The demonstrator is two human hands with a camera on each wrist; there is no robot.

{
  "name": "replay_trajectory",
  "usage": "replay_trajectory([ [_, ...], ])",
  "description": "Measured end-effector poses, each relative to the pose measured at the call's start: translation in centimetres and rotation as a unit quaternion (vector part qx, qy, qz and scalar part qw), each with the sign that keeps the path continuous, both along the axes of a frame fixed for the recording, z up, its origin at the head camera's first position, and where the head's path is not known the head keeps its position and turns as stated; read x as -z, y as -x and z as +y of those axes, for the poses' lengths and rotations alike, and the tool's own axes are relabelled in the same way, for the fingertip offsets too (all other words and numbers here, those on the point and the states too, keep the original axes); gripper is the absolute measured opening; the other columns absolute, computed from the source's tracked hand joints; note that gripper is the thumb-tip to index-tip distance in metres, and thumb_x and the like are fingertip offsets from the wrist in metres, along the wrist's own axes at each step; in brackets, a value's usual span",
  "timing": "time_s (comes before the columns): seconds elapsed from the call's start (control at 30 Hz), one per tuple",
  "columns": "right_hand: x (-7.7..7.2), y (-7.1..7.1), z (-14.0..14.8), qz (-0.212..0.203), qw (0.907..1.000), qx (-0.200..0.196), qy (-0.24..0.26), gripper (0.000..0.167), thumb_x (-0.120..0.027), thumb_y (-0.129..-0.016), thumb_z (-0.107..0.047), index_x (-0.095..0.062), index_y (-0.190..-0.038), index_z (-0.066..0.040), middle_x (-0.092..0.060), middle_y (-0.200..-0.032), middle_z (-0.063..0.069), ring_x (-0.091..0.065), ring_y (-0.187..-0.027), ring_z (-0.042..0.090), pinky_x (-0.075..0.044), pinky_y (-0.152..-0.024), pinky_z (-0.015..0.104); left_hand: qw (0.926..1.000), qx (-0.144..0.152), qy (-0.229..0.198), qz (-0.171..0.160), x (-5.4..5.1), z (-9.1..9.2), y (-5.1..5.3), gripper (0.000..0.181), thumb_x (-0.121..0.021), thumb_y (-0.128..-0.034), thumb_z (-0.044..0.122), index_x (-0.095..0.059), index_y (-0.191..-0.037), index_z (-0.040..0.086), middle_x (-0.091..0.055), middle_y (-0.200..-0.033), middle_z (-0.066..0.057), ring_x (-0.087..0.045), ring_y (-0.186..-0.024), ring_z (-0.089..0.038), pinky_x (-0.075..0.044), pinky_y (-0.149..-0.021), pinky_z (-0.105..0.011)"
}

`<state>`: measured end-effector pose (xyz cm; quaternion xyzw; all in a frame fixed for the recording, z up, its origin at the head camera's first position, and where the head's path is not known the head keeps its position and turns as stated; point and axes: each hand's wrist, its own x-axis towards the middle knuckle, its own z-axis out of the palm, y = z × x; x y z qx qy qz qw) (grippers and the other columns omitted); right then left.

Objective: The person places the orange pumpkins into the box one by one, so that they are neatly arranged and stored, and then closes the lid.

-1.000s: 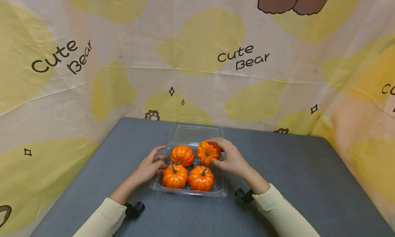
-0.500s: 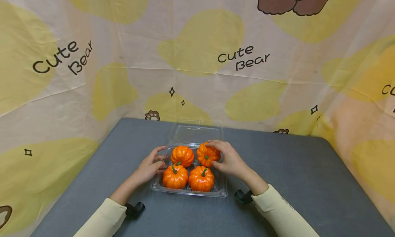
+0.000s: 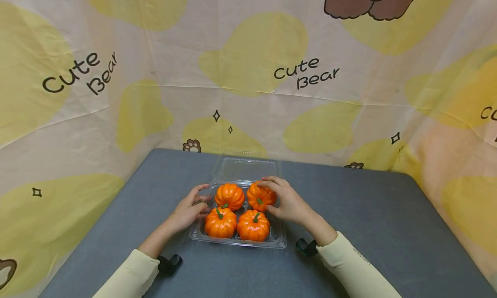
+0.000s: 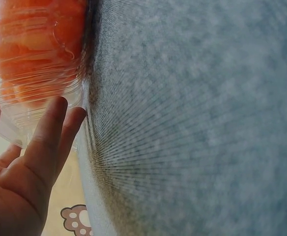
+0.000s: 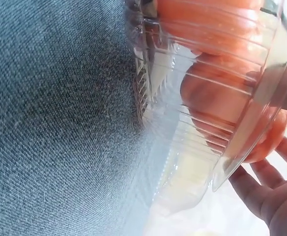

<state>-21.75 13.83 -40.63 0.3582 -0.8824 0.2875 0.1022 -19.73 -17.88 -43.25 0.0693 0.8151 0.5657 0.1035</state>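
Observation:
A clear plastic clamshell container point(image 3: 277, 242) holds several small orange pumpkins with green stems. My right hand point(image 3: 289, 203) grips the back-right pumpkin point(image 3: 259, 198), fingers over its top and thumb at its near side. In the right wrist view that pumpkin point(image 5: 215, 93) shows partly through the ribbed wall, low in the container. My left hand point(image 3: 189, 209) rests against the container's left side, its fingers point(image 4: 47, 132) fairly straight along the plastic. Beside it sit the back-left pumpkin point(image 3: 230, 195) and the front-left pumpkin point(image 3: 220, 224). The front-right pumpkin point(image 3: 253, 226) lies closest to my right thumb.
The container's lid point(image 3: 246, 167) lies folded back behind it. Around it extends a grey cloth-covered table point(image 3: 349, 220). A printed curtain point(image 3: 248, 73) hangs along the table's back and sides. Black bands point(image 3: 169, 263) are on both wrists.
My right hand has lowered slightly and shifted a little left with the back-right pumpkin, whose stem now points more toward the front. The left hand has stayed in place.

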Motion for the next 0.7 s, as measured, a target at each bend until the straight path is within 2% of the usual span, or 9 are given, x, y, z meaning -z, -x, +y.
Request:
replay_trajectory([
  [0.37,0.09,0.1,0.0,0.007,0.9997,-0.003,-0.024,0.065,-0.08,-0.07,-0.002,-0.057,-0.13,-0.012,-0.055,-0.131,0.01,-0.049,-0.119,0.031,-0.047,-0.094,0.048,1.0,-0.001,-0.002,-0.003,0.12,-0.01,-0.01,0.059,-0.046,-0.0943,0.006,-0.026,-0.149,0.011,-0.05,-0.136,-0.029,-0.064,-0.102,-0.029,-0.057,-0.084,-0.042],
  [0.7,0.45,0.06,-0.02,0.024,0.9987,-0.009,-0.045,0.066,-0.079,-0.069,0.001,-0.057,-0.129,-0.014,-0.054,-0.129,0.013,-0.047,-0.117,0.036,-0.05,-0.089,0.048,1.0,-0.003,-0.001,-0.001,0.2,0.02,-0.07,0.06,-0.047,-0.0937,0.006,-0.026,-0.149,0.011,-0.051,-0.135,-0.029,-0.064,-0.101,-0.029,-0.057,-0.083,-0.042],
])
